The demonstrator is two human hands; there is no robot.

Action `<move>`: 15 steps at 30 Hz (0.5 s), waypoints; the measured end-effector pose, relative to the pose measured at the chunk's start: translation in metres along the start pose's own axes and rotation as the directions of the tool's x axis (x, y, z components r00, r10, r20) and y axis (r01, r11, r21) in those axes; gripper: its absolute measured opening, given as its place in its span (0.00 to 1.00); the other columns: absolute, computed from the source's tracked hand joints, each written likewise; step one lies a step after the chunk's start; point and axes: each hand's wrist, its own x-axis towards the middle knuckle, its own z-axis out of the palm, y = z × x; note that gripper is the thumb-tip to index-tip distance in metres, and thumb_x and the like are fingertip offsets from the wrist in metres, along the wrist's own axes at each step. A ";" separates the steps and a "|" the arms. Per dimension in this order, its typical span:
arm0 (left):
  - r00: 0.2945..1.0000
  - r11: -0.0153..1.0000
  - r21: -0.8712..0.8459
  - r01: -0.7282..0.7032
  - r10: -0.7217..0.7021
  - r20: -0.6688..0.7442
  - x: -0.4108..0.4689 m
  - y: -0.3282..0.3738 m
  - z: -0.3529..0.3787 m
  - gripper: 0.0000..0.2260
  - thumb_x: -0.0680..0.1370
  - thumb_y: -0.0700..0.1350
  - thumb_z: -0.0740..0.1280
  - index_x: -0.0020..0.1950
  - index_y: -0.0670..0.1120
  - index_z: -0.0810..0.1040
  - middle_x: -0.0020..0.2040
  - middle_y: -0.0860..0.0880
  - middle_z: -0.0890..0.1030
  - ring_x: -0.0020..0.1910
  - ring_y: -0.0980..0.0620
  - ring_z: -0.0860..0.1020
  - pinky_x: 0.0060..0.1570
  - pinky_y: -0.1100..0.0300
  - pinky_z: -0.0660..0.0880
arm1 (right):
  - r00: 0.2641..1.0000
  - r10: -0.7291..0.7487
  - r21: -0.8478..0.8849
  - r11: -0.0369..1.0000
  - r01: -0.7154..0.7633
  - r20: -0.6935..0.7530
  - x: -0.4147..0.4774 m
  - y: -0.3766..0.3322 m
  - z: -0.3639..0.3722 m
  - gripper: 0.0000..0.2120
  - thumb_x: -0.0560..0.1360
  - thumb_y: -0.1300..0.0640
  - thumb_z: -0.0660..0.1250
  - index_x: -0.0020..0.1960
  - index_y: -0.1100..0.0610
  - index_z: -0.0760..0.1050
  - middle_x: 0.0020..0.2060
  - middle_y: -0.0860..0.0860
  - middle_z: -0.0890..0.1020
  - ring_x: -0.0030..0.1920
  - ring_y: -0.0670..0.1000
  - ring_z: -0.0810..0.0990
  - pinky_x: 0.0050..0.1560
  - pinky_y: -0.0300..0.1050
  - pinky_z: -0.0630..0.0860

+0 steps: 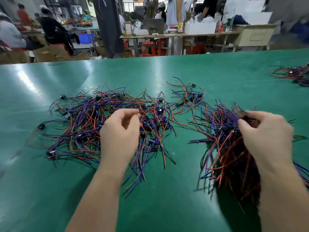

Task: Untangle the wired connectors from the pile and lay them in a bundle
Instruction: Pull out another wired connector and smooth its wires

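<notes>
While the head view is the only one supplied, it shows the work at mid-sorting. Left of centre, the tangled pile (87,121) of red, blue and black wired connectors sprawls on the green table (167,195). Our left hand (120,129) is over the pile's right part, thumb and forefinger curled toward each other; whether a wire lies pinched between them we cannot tell. At the right of the frame, our right hand (265,129) is clasped round the upper end of the gathered bundle (234,158), whose blurred wires trail toward the lower edge. A small loose cluster (189,97) lies between pile and bundle, higher in the frame, and another heap (294,74) sits at the upper right edge. We judge the step in hand to be picking one connector out of the pile. The next move calls for a firm pinch on a single lead. A slow pull must then free it from its neighbours before it joins the bundle, aligned.
</notes>
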 end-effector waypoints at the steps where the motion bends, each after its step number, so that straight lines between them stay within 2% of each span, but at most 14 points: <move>1: 0.995 0.973 0.222 -0.058 0.074 -0.064 0.006 -0.007 -0.007 0.06 0.77 0.42 0.66 0.48 0.52 0.80 0.41 0.56 0.82 0.40 0.60 0.80 0.42 0.65 0.75 | 0.998 0.048 -0.068 0.997 -0.045 0.050 0.003 0.005 0.001 0.16 0.70 0.57 0.70 0.56 0.61 0.81 0.51 0.63 0.82 0.54 0.63 0.79 0.58 0.54 0.73; 3: 0.996 0.854 0.518 -0.044 0.078 -0.043 0.013 -0.021 -0.017 0.09 0.76 0.47 0.65 0.54 0.54 0.80 0.48 0.53 0.82 0.46 0.53 0.78 0.50 0.57 0.75 | 0.993 0.079 -0.086 0.994 -0.071 0.087 0.004 0.005 0.004 0.18 0.71 0.57 0.70 0.59 0.60 0.79 0.55 0.64 0.80 0.57 0.63 0.77 0.61 0.54 0.71; 5: 0.999 0.747 0.665 -0.005 -0.028 0.039 0.015 -0.031 -0.018 0.10 0.75 0.51 0.65 0.55 0.55 0.80 0.52 0.51 0.81 0.51 0.46 0.77 0.54 0.50 0.74 | 0.995 0.048 -0.040 0.998 -0.045 0.087 -0.001 0.000 0.006 0.17 0.72 0.56 0.69 0.60 0.58 0.79 0.57 0.62 0.78 0.59 0.61 0.75 0.62 0.52 0.69; 6: 0.995 0.697 0.717 0.000 -0.073 0.071 0.014 -0.033 -0.016 0.09 0.75 0.53 0.66 0.54 0.56 0.81 0.51 0.52 0.82 0.52 0.46 0.77 0.56 0.50 0.73 | 0.995 0.025 -0.014 1.000 -0.024 0.096 -0.004 -0.004 0.008 0.17 0.72 0.56 0.68 0.60 0.57 0.79 0.57 0.60 0.78 0.60 0.60 0.74 0.62 0.50 0.68; 9: 0.983 0.612 0.791 -0.007 -0.141 0.118 0.012 -0.037 -0.009 0.08 0.75 0.58 0.67 0.47 0.57 0.81 0.45 0.56 0.83 0.52 0.48 0.77 0.57 0.51 0.66 | 0.991 -0.020 0.041 0.999 0.014 0.134 -0.010 -0.011 0.012 0.16 0.73 0.56 0.68 0.60 0.56 0.79 0.56 0.59 0.77 0.59 0.57 0.73 0.60 0.48 0.67; 13: 0.980 0.504 0.864 0.001 -0.171 0.099 0.013 -0.047 -0.008 0.10 0.75 0.55 0.66 0.53 0.54 0.78 0.47 0.54 0.82 0.54 0.47 0.76 0.55 0.51 0.64 | 0.985 -0.032 0.063 0.998 0.021 0.171 -0.014 -0.017 0.015 0.15 0.73 0.57 0.67 0.59 0.55 0.80 0.55 0.57 0.76 0.56 0.56 0.73 0.58 0.48 0.68; 15: 0.974 0.429 0.903 0.010 -0.209 0.089 0.015 -0.050 -0.011 0.10 0.74 0.56 0.68 0.52 0.54 0.77 0.47 0.54 0.82 0.56 0.47 0.74 0.56 0.50 0.62 | 0.982 -0.028 0.079 0.997 0.014 0.187 -0.016 -0.020 0.015 0.14 0.73 0.57 0.67 0.59 0.54 0.80 0.55 0.56 0.76 0.56 0.56 0.73 0.58 0.49 0.68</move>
